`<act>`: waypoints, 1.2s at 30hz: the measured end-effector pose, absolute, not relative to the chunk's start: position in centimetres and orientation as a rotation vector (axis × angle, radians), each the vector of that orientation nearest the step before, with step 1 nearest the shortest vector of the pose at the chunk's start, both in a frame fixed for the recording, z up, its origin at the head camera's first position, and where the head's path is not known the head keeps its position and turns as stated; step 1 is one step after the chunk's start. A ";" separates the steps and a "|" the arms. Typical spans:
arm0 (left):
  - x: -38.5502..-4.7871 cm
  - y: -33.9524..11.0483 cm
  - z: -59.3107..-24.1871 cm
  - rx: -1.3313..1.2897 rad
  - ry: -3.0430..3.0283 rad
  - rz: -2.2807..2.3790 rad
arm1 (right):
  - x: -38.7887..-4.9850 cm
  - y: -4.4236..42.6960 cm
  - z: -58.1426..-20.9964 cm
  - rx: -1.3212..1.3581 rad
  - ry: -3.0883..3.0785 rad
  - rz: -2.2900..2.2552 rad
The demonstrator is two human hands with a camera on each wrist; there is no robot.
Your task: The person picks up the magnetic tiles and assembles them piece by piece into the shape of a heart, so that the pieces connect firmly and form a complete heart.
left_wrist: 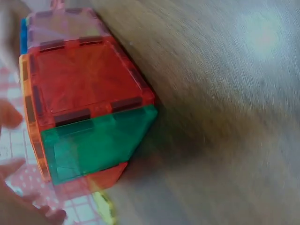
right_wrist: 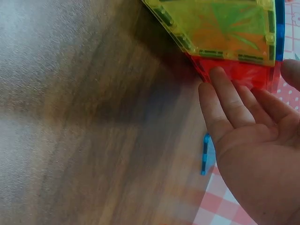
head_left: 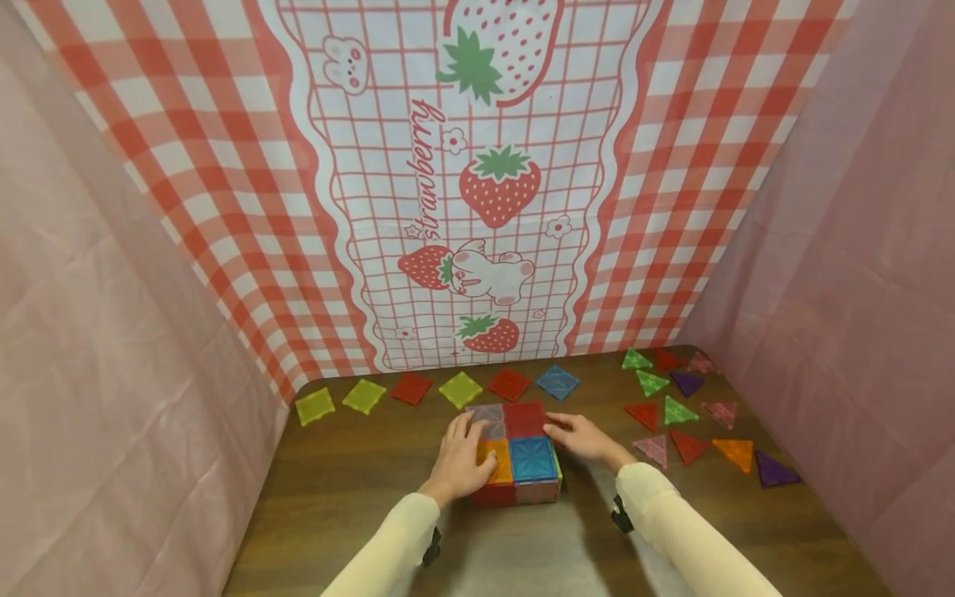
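A box of translucent square tiles stands mid-table, its top made of a pale pink, a red, an orange and a blue tile [head_left: 533, 459]. The left hand [head_left: 457, 464] lies along the box's left side, its thumb over the orange tile. Red [left_wrist: 89, 77] and green [left_wrist: 101, 144] side tiles show in the left wrist view, the fingers beside them. At the far right corner, the right hand [head_left: 585, 438] touches the box near the red top tile [head_left: 525, 419]. In the right wrist view its nearly straight fingers [right_wrist: 229, 101] rest against a red side tile beside a yellow one [right_wrist: 225, 28].
Behind the box lies a row of loose square tiles, yellow [head_left: 460, 389], red [head_left: 510, 384] and blue [head_left: 557, 382]. Several triangular tiles, such as an orange one [head_left: 734, 453] and a purple one [head_left: 776, 469], lie on the right. A checked cloth [head_left: 477, 191] hangs behind the table.
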State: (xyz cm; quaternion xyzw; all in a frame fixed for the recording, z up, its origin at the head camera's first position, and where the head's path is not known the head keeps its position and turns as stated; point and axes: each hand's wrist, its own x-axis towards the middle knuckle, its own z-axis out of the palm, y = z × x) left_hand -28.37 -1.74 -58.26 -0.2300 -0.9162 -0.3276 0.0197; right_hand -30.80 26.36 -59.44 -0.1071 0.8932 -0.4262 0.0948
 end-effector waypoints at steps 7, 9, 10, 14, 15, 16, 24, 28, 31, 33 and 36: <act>-28.0 -2.2 -59.3 -0.077 -2.850 -1.516 | -28.8 24.9 -59.9 -0.219 2.627 -1.336; -27.9 -2.1 -59.8 -0.017 -2.849 -1.561 | -28.0 24.1 -60.2 -0.161 2.619 -1.377; -27.8 -2.0 -60.0 -0.004 -2.839 -1.574 | -27.7 23.7 -60.4 -0.128 2.616 -1.395; -27.5 -1.8 -60.7 0.013 -2.783 -1.594 | -26.9 22.3 -61.0 -0.055 2.604 -1.478; -27.5 -1.8 -60.7 0.012 -2.770 -1.596 | -26.8 22.0 -61.1 -0.043 2.601 -1.501; -27.4 -1.9 -60.7 0.007 -2.760 -1.597 | -26.7 21.7 -61.2 -0.024 2.595 -1.524; -26.8 -4.5 -61.1 -0.055 -2.791 -1.544 | -25.9 19.5 -61.7 0.030 2.542 -1.600; -26.2 -7.1 -61.1 -0.047 -2.812 -1.515 | -25.8 17.3 -61.8 -0.001 2.511 -1.616; -25.5 -9.8 -60.9 -0.009 -2.823 -1.500 | -25.7 15.0 -61.8 -0.057 2.488 -1.616; -25.0 -11.7 -60.8 0.019 -2.830 -1.483 | -25.7 13.2 -61.7 -0.114 2.474 -1.618; -24.5 -14.8 -60.5 0.066 -2.837 -1.463 | -25.7 10.5 -61.6 -0.191 2.437 -1.625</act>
